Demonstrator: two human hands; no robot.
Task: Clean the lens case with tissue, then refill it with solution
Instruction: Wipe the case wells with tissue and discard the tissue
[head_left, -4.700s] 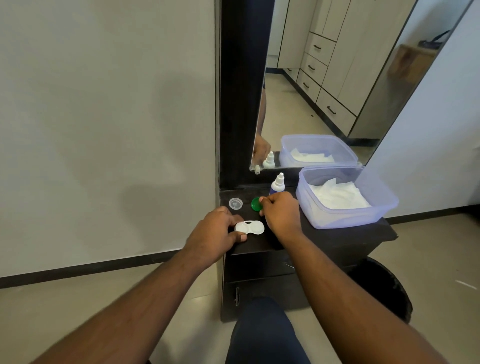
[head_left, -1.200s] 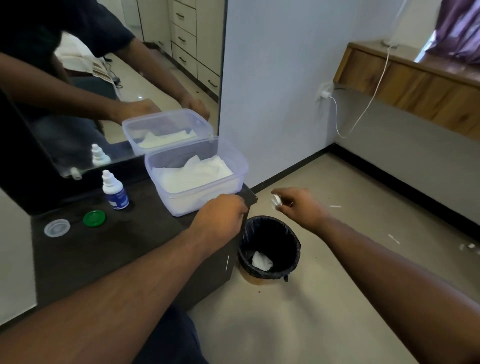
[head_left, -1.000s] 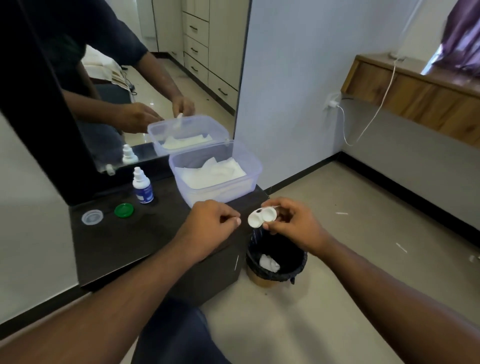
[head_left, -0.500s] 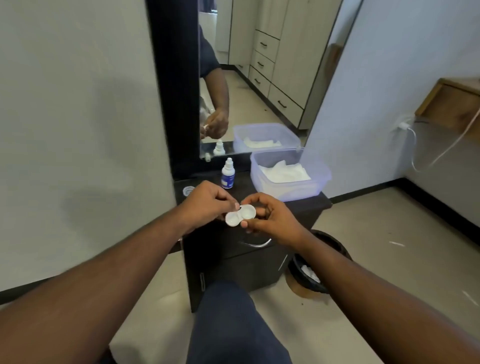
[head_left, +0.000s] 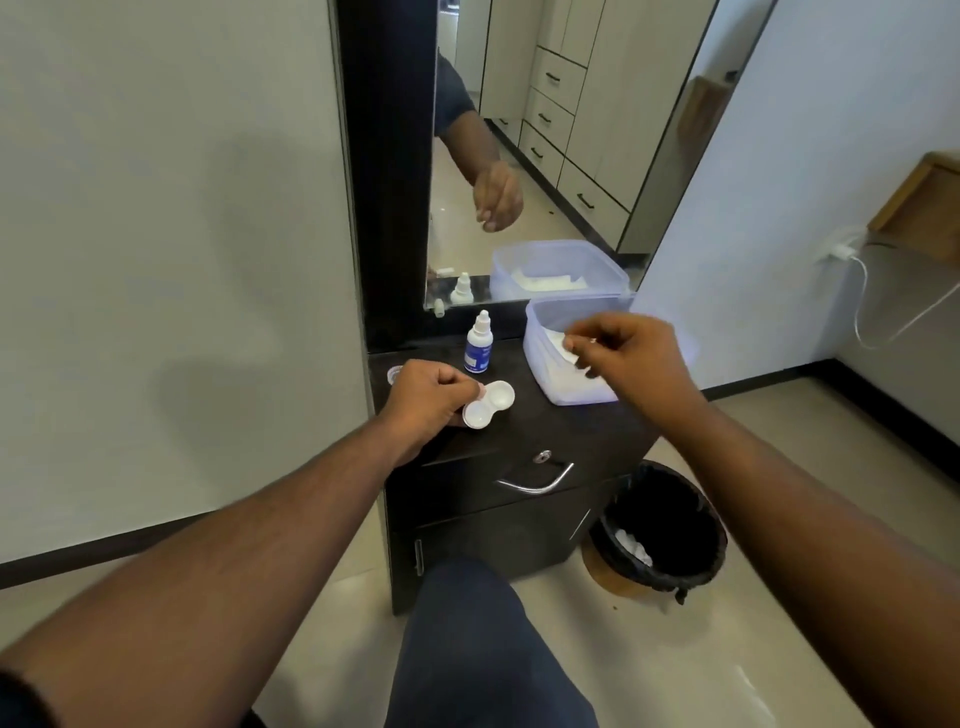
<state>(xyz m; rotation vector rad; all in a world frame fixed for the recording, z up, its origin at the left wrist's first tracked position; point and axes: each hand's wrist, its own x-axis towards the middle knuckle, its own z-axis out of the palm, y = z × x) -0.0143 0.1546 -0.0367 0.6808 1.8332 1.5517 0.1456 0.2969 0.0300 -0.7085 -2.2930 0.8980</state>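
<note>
The white two-well lens case (head_left: 489, 406) lies open, without caps, on the dark cabinet top (head_left: 550, 423). My left hand (head_left: 428, 397) grips its left end. My right hand (head_left: 621, 356) is over the clear plastic tub (head_left: 535, 338), thumb and forefinger pinched on the top white tissue (head_left: 558, 347) inside. The small white solution bottle (head_left: 478, 349) with a blue label stands upright just behind the case. A clear round cap (head_left: 394, 372) peeks out behind my left hand; the green cap is hidden.
A mirror (head_left: 524, 156) rises behind the cabinet top. A drawer with a metal handle (head_left: 535, 484) sits below the top. A black-lined bin (head_left: 660, 530) holding crumpled tissue stands on the floor to the right. My knee is below.
My right hand let go of the lens case and moved right to the tissue tub. My left hand lowered the case onto the cabinet top. The view swung back from the bin.
</note>
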